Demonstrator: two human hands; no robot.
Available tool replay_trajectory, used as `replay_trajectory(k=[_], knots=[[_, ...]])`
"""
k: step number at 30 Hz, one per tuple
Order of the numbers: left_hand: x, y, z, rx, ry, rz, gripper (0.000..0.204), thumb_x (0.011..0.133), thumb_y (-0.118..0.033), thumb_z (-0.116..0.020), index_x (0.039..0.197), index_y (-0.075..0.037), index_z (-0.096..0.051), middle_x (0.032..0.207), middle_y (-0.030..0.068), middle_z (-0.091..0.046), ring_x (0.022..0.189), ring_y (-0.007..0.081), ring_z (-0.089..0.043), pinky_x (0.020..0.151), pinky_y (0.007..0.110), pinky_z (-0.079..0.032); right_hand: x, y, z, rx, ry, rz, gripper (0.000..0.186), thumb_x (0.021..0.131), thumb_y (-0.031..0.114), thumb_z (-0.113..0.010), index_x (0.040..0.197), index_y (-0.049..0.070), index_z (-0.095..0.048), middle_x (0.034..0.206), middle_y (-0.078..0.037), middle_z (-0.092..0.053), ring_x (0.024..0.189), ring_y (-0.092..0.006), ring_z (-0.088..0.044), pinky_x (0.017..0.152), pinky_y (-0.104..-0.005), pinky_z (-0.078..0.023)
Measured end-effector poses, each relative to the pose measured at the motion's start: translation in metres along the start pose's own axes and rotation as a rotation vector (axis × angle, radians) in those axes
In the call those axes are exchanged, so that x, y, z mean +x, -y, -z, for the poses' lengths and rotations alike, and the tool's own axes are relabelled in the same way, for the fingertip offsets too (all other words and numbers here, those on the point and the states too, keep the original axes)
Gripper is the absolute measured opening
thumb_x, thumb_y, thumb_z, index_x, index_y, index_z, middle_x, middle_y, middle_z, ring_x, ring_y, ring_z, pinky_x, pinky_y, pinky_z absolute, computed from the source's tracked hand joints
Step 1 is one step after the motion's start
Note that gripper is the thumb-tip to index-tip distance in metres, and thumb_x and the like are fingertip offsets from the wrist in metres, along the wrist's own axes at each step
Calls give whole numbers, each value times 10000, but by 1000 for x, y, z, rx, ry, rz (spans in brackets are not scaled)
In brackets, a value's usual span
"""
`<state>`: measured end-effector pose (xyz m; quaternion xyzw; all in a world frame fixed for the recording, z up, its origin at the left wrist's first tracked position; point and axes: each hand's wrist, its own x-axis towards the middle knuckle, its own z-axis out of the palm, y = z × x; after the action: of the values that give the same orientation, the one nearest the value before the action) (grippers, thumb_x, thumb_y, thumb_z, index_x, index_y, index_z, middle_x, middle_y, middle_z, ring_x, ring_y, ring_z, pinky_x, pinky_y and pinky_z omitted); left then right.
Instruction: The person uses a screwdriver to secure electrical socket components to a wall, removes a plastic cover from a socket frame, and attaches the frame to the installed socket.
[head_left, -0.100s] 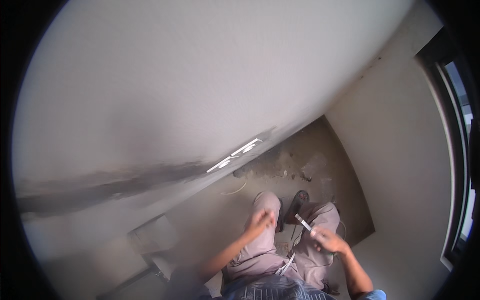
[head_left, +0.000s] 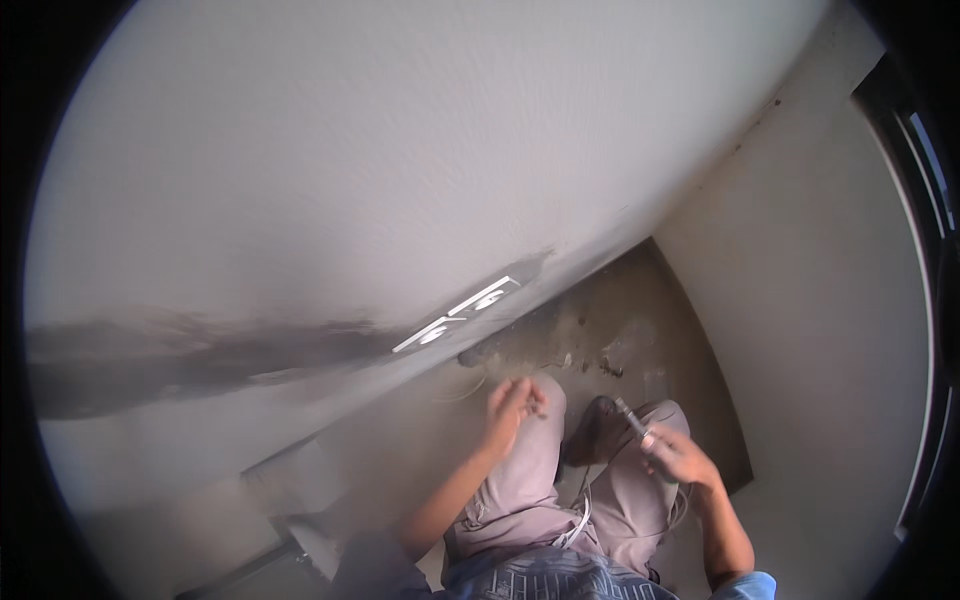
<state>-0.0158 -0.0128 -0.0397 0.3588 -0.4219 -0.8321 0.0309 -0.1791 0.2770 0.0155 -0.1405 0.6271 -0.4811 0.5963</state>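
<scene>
Above our knees, our right hand grips a slim tool pointing up-left toward our left hand, whose fingers pinch something small.

Left hand: raised a touch higher over the knee than a moment ago, fingers more tightly pinched.
Right hand: almost unmoved, shifted slightly right.
Slim tool: its tip now tilts a little further towards the upper left.
Camera view: barely shifted.
</scene>
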Motion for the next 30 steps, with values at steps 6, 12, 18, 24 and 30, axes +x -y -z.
replay_trajectory(k=[6,12,18,24,30], knots=[[108,24,22,-303,37,-278,163,1036,-235,-539,1129,-107,-577,1096,45,-625,1063,204,-619,904,367,-495,117,-39,48,-173,-148,483,398,1053,411,-488,964,29,-551,734,-41,-536,642,-133,-544,595,-308,-442],[152,45,48,-471,148,-597,271,1025,-253,-550,1264,-125,-563,1262,41,-572,1192,219,-541,977,390,-453,189,-86,15,-92,-257,724,383,1064,405,-465,1062,31,-546,770,-34,-524,648,-121,-526,564,-272,-428],[116,9,36,-318,94,-750,254,1020,-185,-542,1247,-75,-575,1225,78,-611,1164,233,-575,957,406,-474,206,-92,-35,187,-130,690,356,1058,401,-458,1038,55,-540,778,-47,-543,660,-124,-534,569,-267,-462],[95,-23,89,1021,-290,-1866,229,965,-137,-582,1178,-54,-581,1198,142,-635,1209,330,-568,1063,512,-425,208,-48,-47,106,-123,687,410,1067,427,-411,1038,44,-553,778,-46,-530,682,-117,-531,558,-268,-468],[99,-71,119,1658,-801,-2001,435,925,-218,-606,1333,-149,-470,1497,181,-416,1507,383,-172,1226,590,-48,247,-14,-40,95,12,876,532,1065,493,-415,901,20,-596,660,-27,-515,557,-110,-476,541,-266,-407]])
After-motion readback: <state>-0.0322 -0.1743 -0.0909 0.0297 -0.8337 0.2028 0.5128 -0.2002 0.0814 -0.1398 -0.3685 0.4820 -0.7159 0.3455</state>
